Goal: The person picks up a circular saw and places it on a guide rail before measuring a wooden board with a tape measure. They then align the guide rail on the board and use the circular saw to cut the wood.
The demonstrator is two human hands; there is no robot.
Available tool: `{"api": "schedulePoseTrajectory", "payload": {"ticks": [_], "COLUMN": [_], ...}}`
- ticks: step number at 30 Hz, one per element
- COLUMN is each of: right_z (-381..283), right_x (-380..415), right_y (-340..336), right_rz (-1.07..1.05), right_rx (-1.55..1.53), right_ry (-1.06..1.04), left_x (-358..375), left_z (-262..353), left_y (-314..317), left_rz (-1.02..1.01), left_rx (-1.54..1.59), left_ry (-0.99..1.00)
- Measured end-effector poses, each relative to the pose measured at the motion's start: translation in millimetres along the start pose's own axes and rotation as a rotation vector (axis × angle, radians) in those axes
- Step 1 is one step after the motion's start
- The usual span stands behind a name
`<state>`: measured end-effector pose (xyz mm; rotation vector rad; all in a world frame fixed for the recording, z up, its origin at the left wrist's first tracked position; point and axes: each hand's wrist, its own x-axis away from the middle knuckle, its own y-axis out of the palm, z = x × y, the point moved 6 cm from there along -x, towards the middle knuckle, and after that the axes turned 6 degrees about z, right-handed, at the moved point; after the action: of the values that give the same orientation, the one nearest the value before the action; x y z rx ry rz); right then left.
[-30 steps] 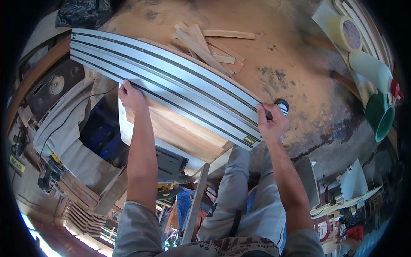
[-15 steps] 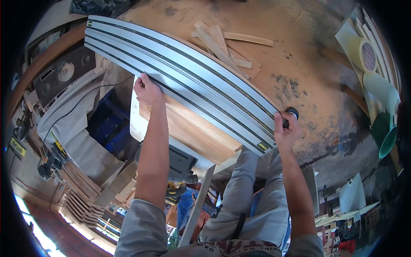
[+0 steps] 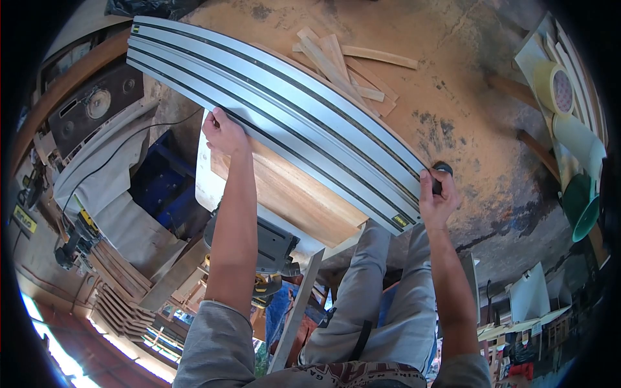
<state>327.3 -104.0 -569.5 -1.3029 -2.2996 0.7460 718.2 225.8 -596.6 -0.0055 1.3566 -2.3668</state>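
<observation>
A long silver guide rail (image 3: 272, 100) with black strips lies diagonally across a wooden board (image 3: 304, 187). My left hand (image 3: 225, 132) is closed at the rail's near edge, left of its middle, with the thumb and curled fingers against the edge. At the rail's right end, my right hand (image 3: 438, 199) is closed around a black knob (image 3: 442, 169), its thumb beside the rail's corner. What the knob belongs to is hidden under my fingers. The board's near edge shows below the rail, on a pale surface (image 3: 206, 178).
Thin wood offcuts (image 3: 330, 58) lie beyond the rail on the dusty worktop (image 3: 453, 77). Below my left forearm is a dark power tool (image 3: 268, 246). A tape roll (image 3: 555, 89) and a green funnel-like object (image 3: 582, 207) are at right, a blue crate (image 3: 162, 184) at left.
The view has shifted slightly. Both hands keep their places on the rail and the knob, and the rail shows no clear movement over the board.
</observation>
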Motion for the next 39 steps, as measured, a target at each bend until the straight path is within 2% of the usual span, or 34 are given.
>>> {"api": "schedulePoseTrajectory", "payload": {"ticks": [39], "right_z": [-4.4], "right_x": [-0.9], "right_y": [-0.5], "right_rz": [0.009], "right_rx": [0.020], "right_ry": [0.003], "left_x": [2.1], "left_z": [5.9], "left_y": [-1.7], "left_rz": [-0.006], "left_rx": [-0.016], "left_ry": [0.004]}}
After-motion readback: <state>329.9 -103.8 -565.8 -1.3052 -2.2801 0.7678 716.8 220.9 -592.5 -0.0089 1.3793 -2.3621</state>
